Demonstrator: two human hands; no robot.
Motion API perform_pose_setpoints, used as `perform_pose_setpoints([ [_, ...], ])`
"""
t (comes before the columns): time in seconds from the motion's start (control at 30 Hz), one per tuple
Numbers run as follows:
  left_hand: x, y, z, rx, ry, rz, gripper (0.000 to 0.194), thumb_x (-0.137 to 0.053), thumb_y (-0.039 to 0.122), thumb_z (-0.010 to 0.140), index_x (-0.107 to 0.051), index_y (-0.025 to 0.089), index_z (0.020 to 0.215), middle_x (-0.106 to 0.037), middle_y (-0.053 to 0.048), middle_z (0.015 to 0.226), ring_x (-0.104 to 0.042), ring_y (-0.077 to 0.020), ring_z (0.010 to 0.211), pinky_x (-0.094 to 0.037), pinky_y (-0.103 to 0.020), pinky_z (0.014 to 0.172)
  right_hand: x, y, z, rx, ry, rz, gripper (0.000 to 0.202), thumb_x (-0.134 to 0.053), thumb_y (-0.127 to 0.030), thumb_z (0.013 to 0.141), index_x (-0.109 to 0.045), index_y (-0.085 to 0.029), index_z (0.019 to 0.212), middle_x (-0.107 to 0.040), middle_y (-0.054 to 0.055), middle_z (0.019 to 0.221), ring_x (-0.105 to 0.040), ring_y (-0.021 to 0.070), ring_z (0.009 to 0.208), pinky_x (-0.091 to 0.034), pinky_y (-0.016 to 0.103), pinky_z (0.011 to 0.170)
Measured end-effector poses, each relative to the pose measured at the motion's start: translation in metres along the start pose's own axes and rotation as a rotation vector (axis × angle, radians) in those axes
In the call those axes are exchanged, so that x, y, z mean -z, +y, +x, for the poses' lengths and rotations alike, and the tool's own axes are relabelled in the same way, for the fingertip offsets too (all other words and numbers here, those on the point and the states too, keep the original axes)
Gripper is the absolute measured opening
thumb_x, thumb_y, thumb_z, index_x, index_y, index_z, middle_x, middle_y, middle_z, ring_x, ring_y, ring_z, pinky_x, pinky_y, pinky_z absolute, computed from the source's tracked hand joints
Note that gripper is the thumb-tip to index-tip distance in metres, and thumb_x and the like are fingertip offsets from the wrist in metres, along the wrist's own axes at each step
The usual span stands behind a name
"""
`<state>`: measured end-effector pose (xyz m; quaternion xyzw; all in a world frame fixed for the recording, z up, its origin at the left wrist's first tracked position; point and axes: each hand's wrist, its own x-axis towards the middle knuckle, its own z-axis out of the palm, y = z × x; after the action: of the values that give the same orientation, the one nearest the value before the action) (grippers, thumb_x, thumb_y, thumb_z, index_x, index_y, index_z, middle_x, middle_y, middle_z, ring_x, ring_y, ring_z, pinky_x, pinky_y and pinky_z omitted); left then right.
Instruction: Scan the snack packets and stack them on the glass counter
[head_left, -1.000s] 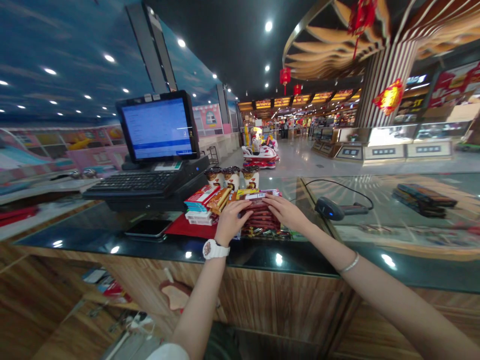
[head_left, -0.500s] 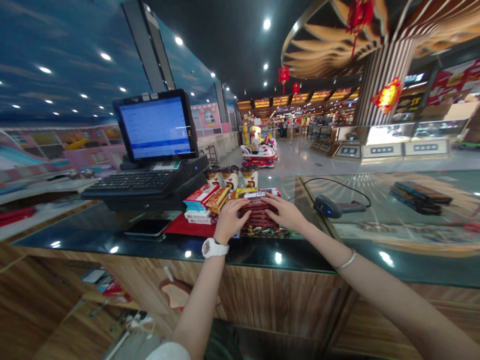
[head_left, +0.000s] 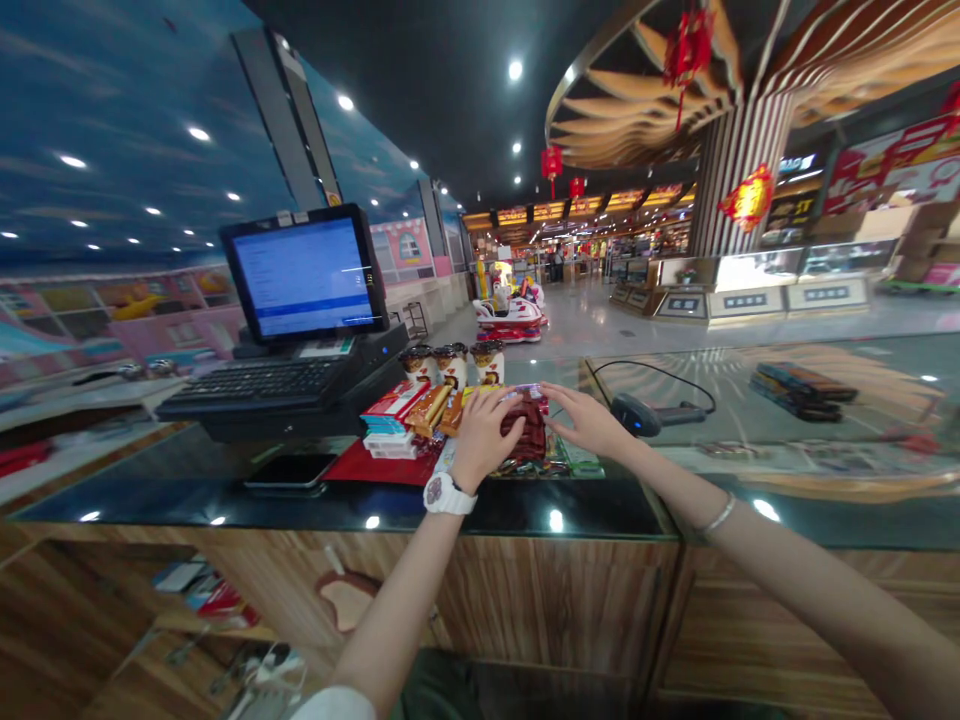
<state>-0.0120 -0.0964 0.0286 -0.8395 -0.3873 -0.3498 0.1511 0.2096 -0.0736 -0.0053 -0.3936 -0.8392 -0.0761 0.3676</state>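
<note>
A stack of dark red snack packets (head_left: 532,432) lies on the counter between my hands. My left hand (head_left: 486,432), with a white watch at the wrist, lies over its left side, thumb in front and fingers across the top. My right hand (head_left: 592,422) is at the right side with the fingers apart, its tips close to the packets; contact is unclear. Left of them lie golden-brown packets (head_left: 429,408) and red-and-white boxes (head_left: 396,402). Several lidded cups (head_left: 487,362) stand behind. Other small colourful packets show under and around the stack, partly hidden.
A monitor (head_left: 304,275) and a keyboard (head_left: 240,385) stand at the left, with a phone (head_left: 291,472) in front. To the right are a barcode scanner (head_left: 637,414) with its cable and dark packets (head_left: 802,390) on the glass counter (head_left: 720,420). A red mat (head_left: 375,468) lies under the boxes.
My left hand has moved right, further over the red packets. My right hand has eased slightly away from their right side. The camera view has shifted a little.
</note>
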Motion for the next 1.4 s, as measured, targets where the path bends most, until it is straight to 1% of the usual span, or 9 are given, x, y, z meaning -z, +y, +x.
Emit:
perform_pose_setpoints([
  [0.1,-0.013,0.03,0.016,-0.033,0.009,-0.002,0.028,-0.054,0.027,0.093,-0.063,0.026,0.119,-0.063,-0.003,0.131,-0.054,-0.0211,0.124,-0.021,-0.052,0.122,0.022,0.018,-0.018,-0.016,0.02,-0.063,0.053,-0.051,-0.033,0.092,-0.044,-0.021,0.143,-0.051,0.012,0.146,-0.051,0.0263,0.132,-0.042,0.047,0.11],
  [0.17,-0.025,0.05,0.026,-0.071,0.009,-0.01,0.027,-0.053,0.024,0.093,-0.063,0.025,0.117,-0.063,-0.003,0.131,-0.053,-0.0205,0.125,-0.018,-0.051,0.123,0.037,0.032,-0.033,-0.038,0.027,-0.107,0.054,-0.051,-0.033,0.091,-0.044,-0.021,0.143,-0.052,0.013,0.145,-0.052,0.0269,0.131,-0.043,0.048,0.109],
  [0.4,-0.074,0.116,0.056,-0.2,-0.053,-0.094,0.031,-0.052,0.024,0.092,-0.062,0.023,0.121,-0.061,-0.005,0.134,-0.049,-0.0219,0.13,-0.02,-0.051,0.123,0.086,0.081,-0.094,-0.154,0.061,-0.283,0.057,-0.05,-0.036,0.091,-0.042,-0.02,0.145,-0.053,0.013,0.144,-0.049,0.0288,0.133,-0.04,0.051,0.11],
  [0.57,-0.111,0.163,0.074,-0.243,-0.142,-0.157,0.035,-0.051,0.025,0.092,-0.059,0.021,0.125,-0.058,-0.008,0.138,-0.046,-0.024,0.132,-0.018,-0.053,0.123,0.12,0.112,-0.135,-0.301,0.078,-0.435,0.058,-0.049,-0.036,0.09,-0.042,-0.019,0.145,-0.049,0.013,0.147,-0.045,0.0296,0.136,-0.036,0.05,0.113],
  [0.73,-0.147,0.206,0.096,-0.355,-0.209,-0.171,0.039,-0.05,0.024,0.091,-0.056,0.017,0.129,-0.054,-0.011,0.142,-0.044,-0.0244,0.135,-0.018,-0.05,0.123,0.148,0.146,-0.173,-0.454,0.131,-0.569,0.059,-0.05,-0.035,0.087,-0.044,-0.016,0.143,-0.045,0.014,0.15,-0.04,0.0316,0.139,-0.034,0.05,0.113],
  [0.83,-0.168,0.229,0.109,-0.391,-0.243,-0.173,0.043,-0.049,0.025,0.091,-0.053,0.016,0.132,-0.05,-0.012,0.146,-0.042,-0.0249,0.137,-0.018,-0.05,0.123,0.156,0.166,-0.192,-0.547,0.184,-0.64,0.062,-0.052,-0.036,0.085,-0.044,-0.013,0.142,-0.04,0.016,0.153,-0.035,0.0332,0.141,-0.034,0.051,0.113],
  [1.03,-0.21,0.261,0.129,-0.348,-0.31,-0.199,0.049,-0.051,0.029,0.091,-0.05,0.013,0.137,-0.042,-0.013,0.153,-0.039,-0.0299,0.14,-0.02,-0.053,0.122,0.157,0.193,-0.216,-0.677,0.241,-0.716,0.064,-0.053,-0.034,0.083,-0.043,-0.014,0.143,-0.04,0.017,0.152,-0.035,0.0363,0.141,-0.036,0.055,0.11],
  [1.23,-0.244,0.285,0.151,-0.27,-0.366,-0.209,0.058,-0.053,0.026,0.089,-0.043,0.013,0.144,-0.034,-0.014,0.157,-0.034,-0.0309,0.143,-0.019,-0.052,0.122,0.151,0.207,-0.216,-0.785,0.279,-0.755,0.06,-0.05,-0.034,0.086,-0.045,-0.012,0.142,-0.041,0.018,0.152,-0.037,0.037,0.14,-0.036,0.053,0.11],
  [1.4,-0.27,0.301,0.165,-0.2,-0.371,-0.217,0.061,-0.053,0.022,0.086,-0.042,0.014,0.146,-0.031,-0.014,0.159,-0.032,-0.0316,0.145,-0.017,-0.053,0.123,0.149,0.222,-0.212,-0.836,0.317,-0.758,0.059,-0.047,-0.034,0.089,-0.043,-0.012,0.144,-0.039,0.019,0.152,-0.034,0.036,0.142,-0.034,0.054,0.111],
])
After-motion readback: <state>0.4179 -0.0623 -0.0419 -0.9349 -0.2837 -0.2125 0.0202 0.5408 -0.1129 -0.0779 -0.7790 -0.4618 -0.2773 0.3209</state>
